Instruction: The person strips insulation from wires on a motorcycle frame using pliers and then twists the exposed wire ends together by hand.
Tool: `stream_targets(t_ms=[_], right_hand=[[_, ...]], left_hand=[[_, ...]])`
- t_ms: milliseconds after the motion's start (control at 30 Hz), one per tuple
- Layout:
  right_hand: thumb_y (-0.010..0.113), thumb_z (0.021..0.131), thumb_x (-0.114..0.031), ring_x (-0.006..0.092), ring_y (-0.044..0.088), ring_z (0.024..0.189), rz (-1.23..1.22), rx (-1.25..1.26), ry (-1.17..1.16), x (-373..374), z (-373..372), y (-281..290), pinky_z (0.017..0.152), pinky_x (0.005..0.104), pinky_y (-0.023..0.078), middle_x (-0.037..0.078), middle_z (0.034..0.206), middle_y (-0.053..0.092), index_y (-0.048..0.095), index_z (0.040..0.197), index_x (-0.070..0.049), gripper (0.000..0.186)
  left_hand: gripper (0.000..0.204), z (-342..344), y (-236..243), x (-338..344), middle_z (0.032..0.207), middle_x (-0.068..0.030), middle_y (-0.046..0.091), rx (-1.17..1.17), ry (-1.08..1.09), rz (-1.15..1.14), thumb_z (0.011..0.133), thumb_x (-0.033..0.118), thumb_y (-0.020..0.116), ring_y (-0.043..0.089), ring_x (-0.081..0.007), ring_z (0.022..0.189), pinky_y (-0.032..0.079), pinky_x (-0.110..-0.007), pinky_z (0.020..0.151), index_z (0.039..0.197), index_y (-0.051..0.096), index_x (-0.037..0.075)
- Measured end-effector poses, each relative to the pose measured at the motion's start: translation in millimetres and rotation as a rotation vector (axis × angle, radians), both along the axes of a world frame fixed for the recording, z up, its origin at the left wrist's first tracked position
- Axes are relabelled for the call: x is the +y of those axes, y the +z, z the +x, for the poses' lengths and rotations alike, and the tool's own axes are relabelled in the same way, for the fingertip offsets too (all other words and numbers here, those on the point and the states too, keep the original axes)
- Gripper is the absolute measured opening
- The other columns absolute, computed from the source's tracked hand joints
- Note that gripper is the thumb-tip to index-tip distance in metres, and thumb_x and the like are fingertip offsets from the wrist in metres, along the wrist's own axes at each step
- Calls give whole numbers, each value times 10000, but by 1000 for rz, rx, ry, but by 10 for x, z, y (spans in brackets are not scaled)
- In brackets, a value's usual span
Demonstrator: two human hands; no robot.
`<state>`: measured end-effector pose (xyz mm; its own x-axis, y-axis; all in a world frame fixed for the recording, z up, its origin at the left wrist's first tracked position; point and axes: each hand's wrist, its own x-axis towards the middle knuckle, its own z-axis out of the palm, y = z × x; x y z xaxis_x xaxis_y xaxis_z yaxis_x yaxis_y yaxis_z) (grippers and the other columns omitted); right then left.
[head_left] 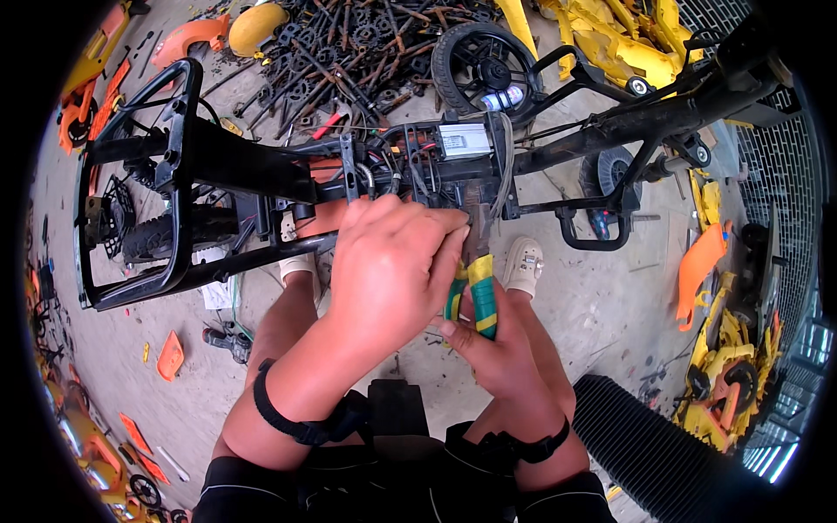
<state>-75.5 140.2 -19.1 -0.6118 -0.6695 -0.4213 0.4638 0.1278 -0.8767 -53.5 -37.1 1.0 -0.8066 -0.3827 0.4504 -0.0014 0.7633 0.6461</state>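
Observation:
A stripped black vehicle frame (244,170) stretches across in front of me. My right hand (501,353) is wrapped round green-and-yellow pliers (480,292), whose jaws point away from me at the middle of the frame. Just left of the pliers, my left hand (388,261) is closed over the frame's near side. Its fingertips are hidden, so what it grips does not show. Beyond both hands, a silver control box (464,140) is fixed to the frame among loose wires. Grey cables (506,170) hang close to the plier jaws.
Rusty metal rods (349,61) lie heaped at the back, beside a black wheel (484,70). Yellow body panels (623,44) are piled at the far right. A cordless drill (600,218) stands beneath the frame. On the floor to the left lies an orange piece (171,356). A black ribbed object (654,444) sits near right.

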Motion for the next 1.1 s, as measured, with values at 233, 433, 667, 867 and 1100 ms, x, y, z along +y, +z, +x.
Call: stream_targets(t_ms=[233, 433, 667, 867, 1100], right_hand=[[642, 977, -99, 157, 619, 1017, -73, -201, 42, -20, -35, 8, 800, 301, 517, 95, 1204, 599, 367, 1463, -24, 563], [613, 984, -90, 133, 583, 803, -69, -318, -30, -81, 44, -124, 678, 296, 496, 54, 1004, 577, 403, 1420, -21, 490], [582, 984, -72, 158, 579, 739, -48, -212, -31, -72, 66, -149, 636, 317, 497, 80, 974, 580, 418, 1375, -13, 428], [551, 943, 2, 141, 567, 684, 24, -181, -23, -31, 33, -93, 615, 302, 491, 70, 950, 571, 426, 1349, -26, 426], [526, 909, 48, 142, 590, 737, 27, -156, -11, -65, 5, -135, 650, 297, 504, 81, 1021, 590, 410, 1386, -33, 497]], left_hand=[[89, 27, 6, -95, 737, -22, 663, -84, -11, -17, 808, 88, 780, 561, -237, 679, 403, -362, 689, 889, 745, 103], [80, 4, -119, -168, 780, -53, 703, -216, -74, 68, 831, 125, 766, 612, -263, 715, 441, -373, 719, 895, 747, 79], [78, -10, -90, -155, 761, -64, 702, -209, -89, 109, 848, 155, 746, 654, -274, 723, 452, -392, 703, 882, 743, 85], [115, -18, -57, -103, 803, -76, 723, -223, -109, 111, 840, 161, 774, 663, -266, 728, 468, -366, 718, 908, 755, 70], [81, -64, -90, -107, 746, -61, 702, -163, -69, 89, 844, 161, 760, 663, -262, 712, 450, -381, 680, 879, 744, 90]])
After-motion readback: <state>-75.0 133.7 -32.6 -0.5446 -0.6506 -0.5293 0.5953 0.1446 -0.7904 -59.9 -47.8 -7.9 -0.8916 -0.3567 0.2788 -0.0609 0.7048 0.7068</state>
